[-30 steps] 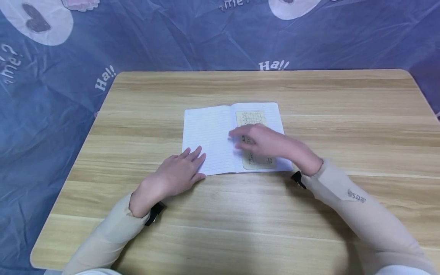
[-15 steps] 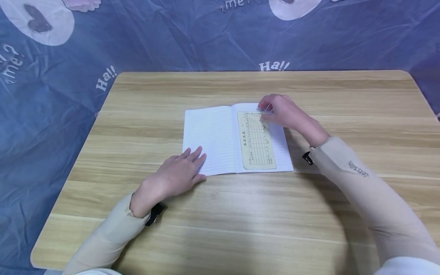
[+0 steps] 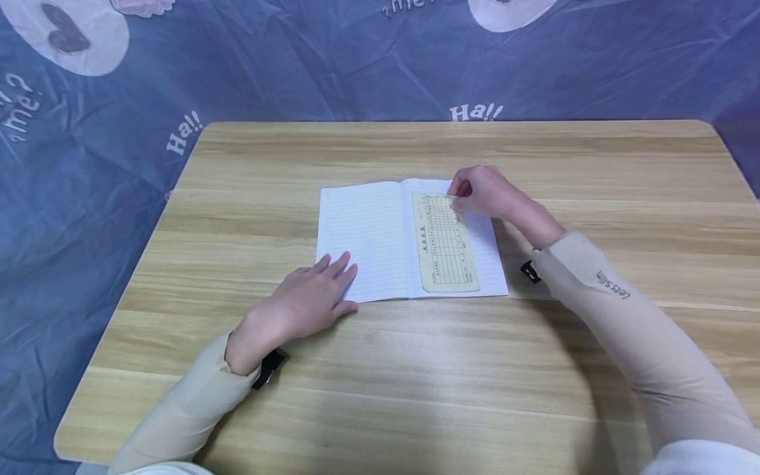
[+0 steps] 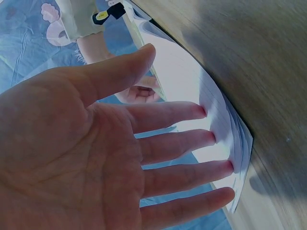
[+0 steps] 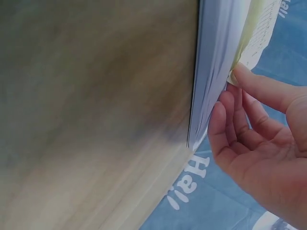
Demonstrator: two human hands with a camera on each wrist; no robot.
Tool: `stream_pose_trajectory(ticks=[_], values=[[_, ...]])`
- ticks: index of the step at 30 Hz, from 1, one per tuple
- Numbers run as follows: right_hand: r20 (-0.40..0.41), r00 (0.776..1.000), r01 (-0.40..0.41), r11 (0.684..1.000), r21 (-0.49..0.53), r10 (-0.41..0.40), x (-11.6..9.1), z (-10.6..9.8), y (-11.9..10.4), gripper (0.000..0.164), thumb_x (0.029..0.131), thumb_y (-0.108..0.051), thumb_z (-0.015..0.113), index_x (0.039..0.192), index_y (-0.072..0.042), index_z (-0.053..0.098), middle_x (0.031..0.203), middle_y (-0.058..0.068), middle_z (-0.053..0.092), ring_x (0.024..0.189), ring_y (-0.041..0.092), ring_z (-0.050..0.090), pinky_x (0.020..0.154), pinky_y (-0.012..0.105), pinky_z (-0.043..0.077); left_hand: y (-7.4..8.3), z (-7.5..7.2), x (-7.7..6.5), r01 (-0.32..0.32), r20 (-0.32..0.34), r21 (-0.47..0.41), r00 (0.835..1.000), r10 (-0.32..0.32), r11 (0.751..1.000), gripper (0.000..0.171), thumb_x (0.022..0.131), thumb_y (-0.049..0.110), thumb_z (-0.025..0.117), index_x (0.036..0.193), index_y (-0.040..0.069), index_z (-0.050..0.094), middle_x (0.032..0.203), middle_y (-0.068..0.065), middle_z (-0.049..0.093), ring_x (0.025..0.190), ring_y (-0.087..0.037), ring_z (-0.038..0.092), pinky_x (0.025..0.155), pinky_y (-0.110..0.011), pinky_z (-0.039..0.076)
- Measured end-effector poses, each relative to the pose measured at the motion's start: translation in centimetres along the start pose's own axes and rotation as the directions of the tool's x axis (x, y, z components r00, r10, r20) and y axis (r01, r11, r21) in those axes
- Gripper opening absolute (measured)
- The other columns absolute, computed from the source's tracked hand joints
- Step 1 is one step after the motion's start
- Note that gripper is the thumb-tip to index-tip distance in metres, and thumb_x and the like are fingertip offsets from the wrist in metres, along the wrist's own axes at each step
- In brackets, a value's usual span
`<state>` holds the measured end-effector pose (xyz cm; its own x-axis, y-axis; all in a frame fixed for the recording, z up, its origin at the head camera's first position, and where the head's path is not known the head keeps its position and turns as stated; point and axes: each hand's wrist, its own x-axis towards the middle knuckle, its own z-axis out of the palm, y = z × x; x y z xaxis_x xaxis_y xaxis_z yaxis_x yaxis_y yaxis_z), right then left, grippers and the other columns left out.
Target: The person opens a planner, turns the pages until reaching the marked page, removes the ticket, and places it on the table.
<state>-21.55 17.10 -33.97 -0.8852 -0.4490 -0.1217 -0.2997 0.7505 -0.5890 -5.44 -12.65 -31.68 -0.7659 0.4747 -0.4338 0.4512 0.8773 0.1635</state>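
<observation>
A lined notebook (image 3: pixel 362 231) lies spread open on the wooden table. On its right page is a pale yellow printed slip (image 3: pixel 446 247) with a ruled grid. My right hand (image 3: pixel 489 194) pinches the slip's far right corner; in the right wrist view the thumb presses on the slip (image 5: pixel 256 40) and the other fingers curl beneath. My left hand (image 3: pixel 305 300) rests on the near left corner of the notebook. In the left wrist view its fingers are straight and spread, with the fingertips on the page.
The wooden table (image 3: pixel 386 382) has rounded corners, and its far edge meets a blue patterned cloth (image 3: pixel 332 59). A black wrist strap (image 3: pixel 270 368) sits on the left forearm, another black strap (image 3: pixel 530 271) on the right.
My right hand has moved from over the slip's middle to its far right corner, where the fingers have closed on it. The left hand has stayed in place.
</observation>
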Motion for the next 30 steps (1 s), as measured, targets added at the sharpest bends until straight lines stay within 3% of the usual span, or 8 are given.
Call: stream_pose_trajectory(ticks=[13, 26, 30], values=[[0.025, 1.000, -0.013, 0.998, -0.063, 0.014, -1.0, -2.3, 1.5, 0.008, 0.086, -0.001, 0.071, 0.092, 0.004, 0.067, 0.087, 0.016, 0.068, 0.083, 0.028, 0.062, 0.074, 0.037, 0.048, -0.2, 0.0, 0.0, -0.013, -0.013, 0.014, 1.000, 0.013, 1.000, 0.065, 0.101, 0.041, 0.051, 0.150, 0.000, 0.037, 0.157, -0.020, 0.027, 0.140, -0.044, 0.030, 0.108, -0.055, 0.034], [0.040, 0.998, -0.028, 0.977, -0.210, 0.038, -3.9, -6.8, 6.8, 0.009, 0.084, -0.005, 0.074, 0.087, 0.002, 0.068, 0.081, 0.009, 0.068, 0.073, 0.021, 0.060, 0.068, 0.031, 0.046, -0.2, -0.1, -0.2, -0.026, -0.036, 0.024, 0.999, 0.027, 0.999, 0.064, 0.101, 0.040, 0.052, 0.148, -0.001, 0.040, 0.156, -0.021, 0.030, 0.138, -0.045, 0.033, 0.106, -0.055, 0.037], [0.054, 0.996, -0.051, 0.966, -0.255, 0.067, -4.9, -8.1, 8.5, 0.011, 0.085, -0.005, 0.073, 0.086, 0.003, 0.067, 0.079, 0.009, 0.067, 0.071, 0.020, 0.059, 0.067, 0.034, 0.046, -0.3, 0.0, -0.2, -0.036, -0.048, 0.026, 0.998, 0.037, 0.999, 0.063, 0.101, 0.040, 0.052, 0.147, -0.001, 0.041, 0.155, -0.022, 0.031, 0.137, -0.046, 0.035, 0.105, -0.056, 0.038]])
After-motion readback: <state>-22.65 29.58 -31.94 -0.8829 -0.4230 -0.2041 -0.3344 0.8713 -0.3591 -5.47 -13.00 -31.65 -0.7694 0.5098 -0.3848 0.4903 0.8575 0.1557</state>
